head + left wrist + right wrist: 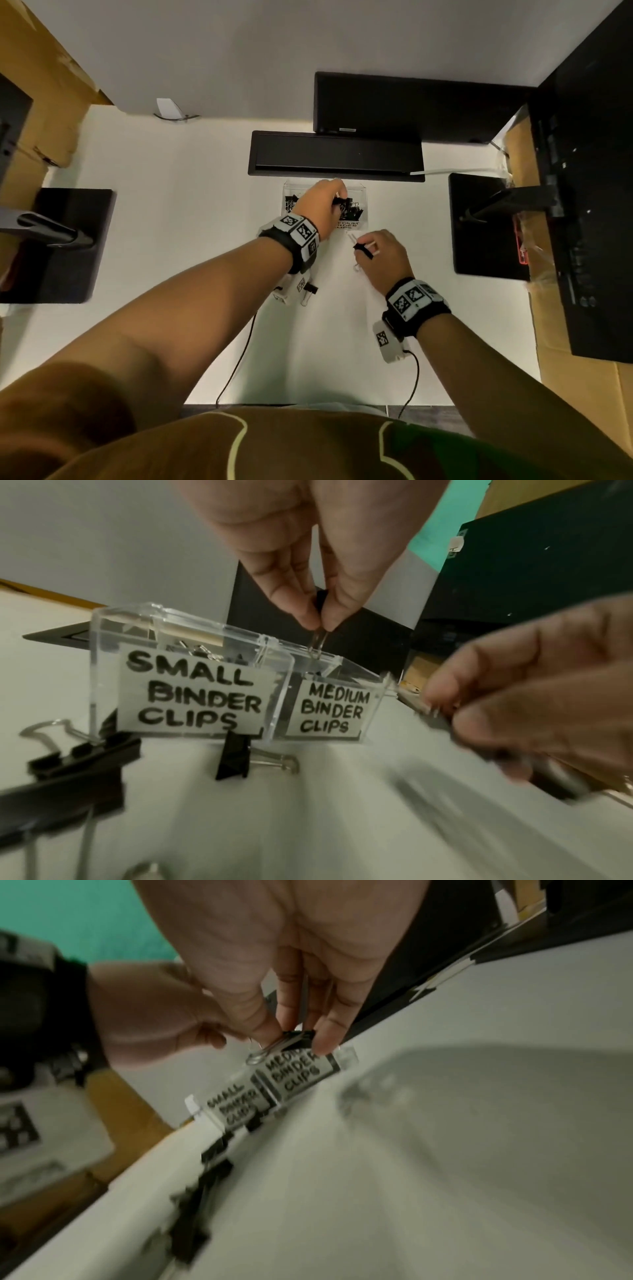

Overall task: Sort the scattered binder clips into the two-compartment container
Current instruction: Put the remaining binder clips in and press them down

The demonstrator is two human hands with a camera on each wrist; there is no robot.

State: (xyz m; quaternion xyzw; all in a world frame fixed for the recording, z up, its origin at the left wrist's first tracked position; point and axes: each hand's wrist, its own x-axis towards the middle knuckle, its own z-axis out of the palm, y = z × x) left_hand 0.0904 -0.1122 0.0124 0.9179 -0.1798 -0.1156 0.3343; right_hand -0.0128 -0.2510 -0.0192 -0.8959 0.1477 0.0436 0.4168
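Left hand (320,202): over the container (192,669), grip pinched on a clip (320,631) above the medium compartment.
Right hand (383,255): just before the container, grip clamped on a second clip (294,1039).
Loose clips (240,758): on the surface (171,274) in front of the small compartment.

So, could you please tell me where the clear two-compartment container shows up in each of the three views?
Head: container top centre, beyond the left hand, partly hidden by it.
Left wrist: container centre-left, both labels readable.
Right wrist: container centre, tilted, blurred, below the right hand.
Shared landmark: the "MEDIUM BINDER CLIPS" label.
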